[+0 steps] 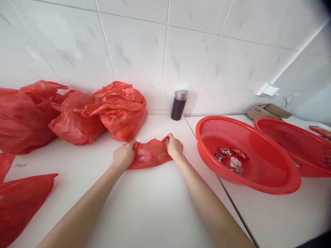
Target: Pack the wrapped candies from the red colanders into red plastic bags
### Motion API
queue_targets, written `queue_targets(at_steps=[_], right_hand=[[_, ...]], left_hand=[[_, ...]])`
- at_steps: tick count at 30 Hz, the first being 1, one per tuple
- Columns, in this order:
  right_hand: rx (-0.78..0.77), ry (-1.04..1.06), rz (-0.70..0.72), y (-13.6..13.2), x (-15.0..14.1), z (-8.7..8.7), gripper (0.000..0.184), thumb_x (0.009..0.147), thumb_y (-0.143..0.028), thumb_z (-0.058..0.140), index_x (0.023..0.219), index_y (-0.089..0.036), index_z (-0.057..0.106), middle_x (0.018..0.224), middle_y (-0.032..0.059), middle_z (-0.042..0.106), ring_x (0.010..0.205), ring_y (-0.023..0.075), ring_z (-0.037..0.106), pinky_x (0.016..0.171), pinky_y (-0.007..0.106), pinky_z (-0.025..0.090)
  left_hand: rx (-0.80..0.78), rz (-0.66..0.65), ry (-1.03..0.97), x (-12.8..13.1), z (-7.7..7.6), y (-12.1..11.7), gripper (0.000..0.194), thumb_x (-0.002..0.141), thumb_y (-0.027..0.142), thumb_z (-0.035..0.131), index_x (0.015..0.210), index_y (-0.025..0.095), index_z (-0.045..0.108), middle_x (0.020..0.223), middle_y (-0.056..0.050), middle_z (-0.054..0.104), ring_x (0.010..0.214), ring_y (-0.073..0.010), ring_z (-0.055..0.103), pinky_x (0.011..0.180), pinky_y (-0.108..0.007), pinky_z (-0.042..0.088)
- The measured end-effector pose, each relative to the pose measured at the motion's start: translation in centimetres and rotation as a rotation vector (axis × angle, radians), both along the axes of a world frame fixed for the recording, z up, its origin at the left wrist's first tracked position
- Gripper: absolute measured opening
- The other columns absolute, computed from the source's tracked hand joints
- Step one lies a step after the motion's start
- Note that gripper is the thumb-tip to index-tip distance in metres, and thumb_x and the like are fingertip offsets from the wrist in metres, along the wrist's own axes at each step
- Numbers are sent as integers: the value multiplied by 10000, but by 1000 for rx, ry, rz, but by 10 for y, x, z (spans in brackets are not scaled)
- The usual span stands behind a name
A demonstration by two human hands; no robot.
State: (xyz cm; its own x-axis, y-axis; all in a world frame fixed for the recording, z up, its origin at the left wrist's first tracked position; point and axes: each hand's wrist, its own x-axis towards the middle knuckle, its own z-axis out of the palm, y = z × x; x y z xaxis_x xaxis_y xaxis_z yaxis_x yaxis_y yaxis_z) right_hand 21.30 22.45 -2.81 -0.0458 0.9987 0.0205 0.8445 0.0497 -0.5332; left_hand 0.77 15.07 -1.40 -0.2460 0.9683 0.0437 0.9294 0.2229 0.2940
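Note:
A red plastic bag lies on the white table between my two hands, with a rounded load under its thin film. My left hand is closed on the bag's left end. At the other end, my right hand grips a twisted piece of the same bag. What the bag holds cannot be made out through the red plastic. Just behind it sits a filled red bag with its top crumpled.
More filled red bags line the wall, and another bag lies front left. A dark flask stands behind my hands. To the right are a red basket holding several wrapped packets, a second basket and a cardboard box.

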Motion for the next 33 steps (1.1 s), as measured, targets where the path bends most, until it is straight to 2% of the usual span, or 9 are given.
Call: queue_targets(at_steps=[9,18,22,26,30,33], right_hand=[[30,-190,-2,12,-8,-13,273,959,-211,314,1104,-223,545,766,39,668,689,187,594,621,280,323],[51,-181,-7,7,-7,-11,255,961,-180,322,1111,-214,526,774,45,667,710,196,616,628,287,335],[49,-139,-14,5,-1,-11,230,949,-175,359,1118,-215,511,764,41,666,711,196,623,634,288,350],[34,-84,-56,9,10,-9,248,915,-145,404,1141,-200,489,817,61,674,750,204,633,647,290,372],[24,-15,-97,14,17,-7,225,908,-130,397,1090,-202,508,861,71,674,789,208,638,666,293,388],[22,50,-112,13,17,-6,200,905,-134,405,1044,-216,522,865,55,672,793,203,636,675,291,391]], left_hand=[[60,4,150,2,-20,16,407,850,136,357,1160,237,602,1083,-113,703,828,-292,665,644,-346,413],[88,-5,207,6,-17,11,321,920,223,331,1085,218,607,1041,-105,704,889,-268,649,625,-308,397],[33,-38,204,3,-14,-1,318,928,255,321,1053,237,614,950,-85,721,842,-252,646,617,-299,384],[3,-17,176,-10,-10,-25,324,929,296,314,1080,257,598,1046,-78,707,910,-258,628,616,-297,382],[-34,39,116,-23,-5,-56,361,935,354,274,992,237,612,900,-98,690,827,-268,623,592,-305,382],[-62,52,22,-28,-2,-70,381,938,391,256,932,253,611,833,-61,687,738,-238,624,576,-295,404]])
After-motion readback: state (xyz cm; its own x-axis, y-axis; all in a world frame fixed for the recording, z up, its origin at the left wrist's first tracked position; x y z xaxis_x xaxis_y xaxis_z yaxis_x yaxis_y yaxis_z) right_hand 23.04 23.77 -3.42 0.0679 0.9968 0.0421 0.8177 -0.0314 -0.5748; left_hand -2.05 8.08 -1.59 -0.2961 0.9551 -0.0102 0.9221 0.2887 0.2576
